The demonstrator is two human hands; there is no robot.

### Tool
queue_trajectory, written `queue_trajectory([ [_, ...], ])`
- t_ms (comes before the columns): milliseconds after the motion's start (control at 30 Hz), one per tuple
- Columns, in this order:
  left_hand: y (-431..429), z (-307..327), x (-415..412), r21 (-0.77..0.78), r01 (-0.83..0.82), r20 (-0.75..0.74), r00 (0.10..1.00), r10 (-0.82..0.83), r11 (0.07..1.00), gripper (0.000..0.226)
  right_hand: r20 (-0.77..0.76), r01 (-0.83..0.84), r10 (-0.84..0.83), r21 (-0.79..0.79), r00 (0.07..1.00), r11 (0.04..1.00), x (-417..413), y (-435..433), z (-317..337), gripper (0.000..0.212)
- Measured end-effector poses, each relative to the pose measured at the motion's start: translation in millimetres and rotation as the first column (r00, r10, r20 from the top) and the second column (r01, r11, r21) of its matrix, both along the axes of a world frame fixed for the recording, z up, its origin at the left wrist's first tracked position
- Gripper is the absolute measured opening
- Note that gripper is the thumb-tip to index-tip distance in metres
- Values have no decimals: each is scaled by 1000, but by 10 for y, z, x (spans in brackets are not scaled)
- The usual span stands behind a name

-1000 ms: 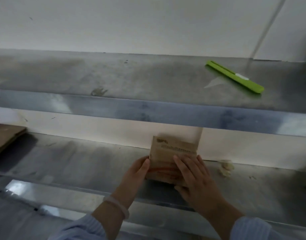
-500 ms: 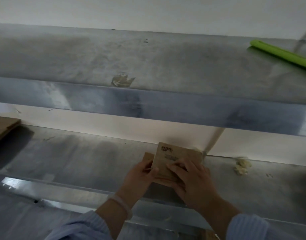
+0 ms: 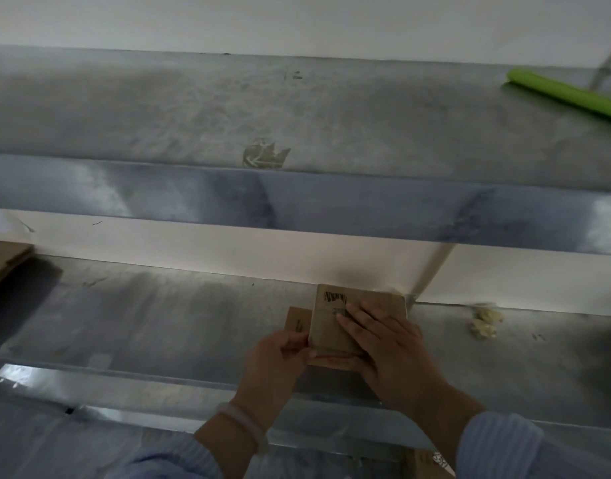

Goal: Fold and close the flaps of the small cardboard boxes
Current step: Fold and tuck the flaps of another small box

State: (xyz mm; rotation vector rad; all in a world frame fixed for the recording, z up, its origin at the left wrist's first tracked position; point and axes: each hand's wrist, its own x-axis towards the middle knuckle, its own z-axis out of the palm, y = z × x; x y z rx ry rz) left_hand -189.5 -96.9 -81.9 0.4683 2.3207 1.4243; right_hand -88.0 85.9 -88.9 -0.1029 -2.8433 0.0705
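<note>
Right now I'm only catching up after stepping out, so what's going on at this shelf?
A person is closing up a small cardboard box on the lower metal shelf. The right hand lies flat on the top panel, pressing it down, while the left hand grips the box's left edge, where a side flap sticks out, not yet tucked. A green tool lies unused on the upper shelf, and some crumpled scraps sit to the right.

Packing workroom: scuffed steel bench [image 3: 159, 323], steel shelf [image 3: 193, 115] above, flat cardboard [image 3: 3, 261] at left edge.
</note>
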Motion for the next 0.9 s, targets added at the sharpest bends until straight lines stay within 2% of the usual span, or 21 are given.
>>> queue_trajectory([
  [200, 4, -53, 13, -119, -31, -124, 992, 16, 992, 3, 33, 0, 0, -12, 999, 1000, -14, 25, -22, 61],
  [333, -36, -94, -7, -176, 18, -324, 943, -75, 984, 11, 65, 16, -15, -18, 998, 1000, -14, 15, -2, 63],
  [467, -57, -92, -51, -235, 71, -414, 895, -166, 969, 10, 98, 10, -2, -78, 995, 997, -10, 5, 28, 63],
  [500, -65, -85, -68, -255, 96, -430, 880, -202, 962, 8, 92, 2, 8, -110, 996, 994, -14, 10, 31, 63],
  [567, -70, -78, -106, -282, 142, -429, 866, -257, 949, 6, 47, 15, -1, -298, 999, 954, 12, 30, 55, 60],
  [600, -69, -70, -113, -262, 151, -434, 864, -256, 953, 8, 25, 24, -15, -411, 1000, 911, 33, 53, 70, 56],
  [667, -38, -41, -95, -188, 171, -465, 852, -241, 967, 19, -3, 7, -10, -513, 1000, 858, 71, 105, 78, 48],
  [767, 168, 45, -77, -236, 310, -588, 709, -389, 921, 54, -44, -79, 65, -541, 997, 837, 72, 162, 93, 33],
  [833, 335, 89, -117, -337, 395, -585, 623, -519, 854, 54, -96, -83, 39, -516, 995, 852, 76, 191, 86, 34],
  [900, 439, 52, -187, -426, 387, -617, 537, -576, 818, 50, -78, 67, -127, -525, 989, 849, 134, 235, 66, 51],
])
